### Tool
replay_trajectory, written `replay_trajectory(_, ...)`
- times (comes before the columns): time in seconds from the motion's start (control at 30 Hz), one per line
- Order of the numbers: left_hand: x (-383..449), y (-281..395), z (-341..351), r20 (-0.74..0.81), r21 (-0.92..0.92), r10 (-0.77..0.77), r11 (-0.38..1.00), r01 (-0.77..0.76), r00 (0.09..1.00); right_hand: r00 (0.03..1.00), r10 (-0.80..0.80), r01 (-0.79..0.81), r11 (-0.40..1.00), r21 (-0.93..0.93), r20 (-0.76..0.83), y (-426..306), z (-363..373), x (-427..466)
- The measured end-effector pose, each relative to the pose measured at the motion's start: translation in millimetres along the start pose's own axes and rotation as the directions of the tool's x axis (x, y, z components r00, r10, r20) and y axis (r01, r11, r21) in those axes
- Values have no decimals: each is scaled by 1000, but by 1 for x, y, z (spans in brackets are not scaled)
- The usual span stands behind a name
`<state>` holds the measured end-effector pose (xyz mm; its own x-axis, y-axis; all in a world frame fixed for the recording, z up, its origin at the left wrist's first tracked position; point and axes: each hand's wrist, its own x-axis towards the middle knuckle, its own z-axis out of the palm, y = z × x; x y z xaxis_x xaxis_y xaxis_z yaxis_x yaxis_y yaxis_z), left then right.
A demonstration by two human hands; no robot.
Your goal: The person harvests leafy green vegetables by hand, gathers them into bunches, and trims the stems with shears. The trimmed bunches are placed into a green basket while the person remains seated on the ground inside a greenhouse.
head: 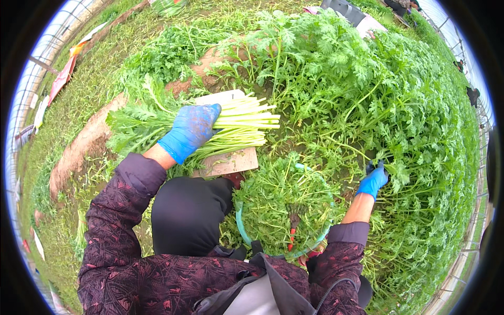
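Note:
My left hand (193,128), in a soiled blue glove, is closed around a thick bunch of leafy green stalks (248,122), perhaps crown daisy greens. Their pale cut ends point right and their leaves spread left. Under the bunch lies a flat, light board (232,160). Over on the right, my gloved right hand (373,180) grips a leafy stalk (350,149) at the edge of the standing plants (417,130). Its fingertips are partly hidden by leaves. Between my knee and right arm sits a teal-rimmed basin (241,224) heaped with loose greens (271,197).
On the basin's greens rests a red-handled small hand rake (292,232). A bare soil ridge (84,145) curves along the left. Another tied-looking bunch (81,230) lies at lower left. A dark grey container (346,11) stands beyond the plants, and a person (399,6) is at the far upper right.

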<state>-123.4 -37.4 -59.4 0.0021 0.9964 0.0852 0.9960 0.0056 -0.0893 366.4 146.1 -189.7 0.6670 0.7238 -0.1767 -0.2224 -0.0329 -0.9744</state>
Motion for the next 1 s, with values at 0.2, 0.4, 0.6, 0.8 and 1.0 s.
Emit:
replay_trajectory(0.2,-9,9,75,26,-32,-11,999,12,1000,950,258,-219,952,-212,177,59,-68,-2)
replay_trajectory(0.4,3,4,63,136,-94,-112,988,126,984,943,205,-159,970,-185,264,65,-57,-13)
replay_trajectory(0.6,27,-5,2,170,-262,-209,933,249,963,939,203,-27,849,-528,277,56,-24,-36)
replay_trajectory(0.8,24,13,24,-537,-238,-239,963,126,809,910,227,-7,845,-534,347,75,-6,-58)
replay_trajectory(1.0,-6,23,74,77,12,27,1000,-28,997,797,353,-124,890,-438,491,100,-12,-59)
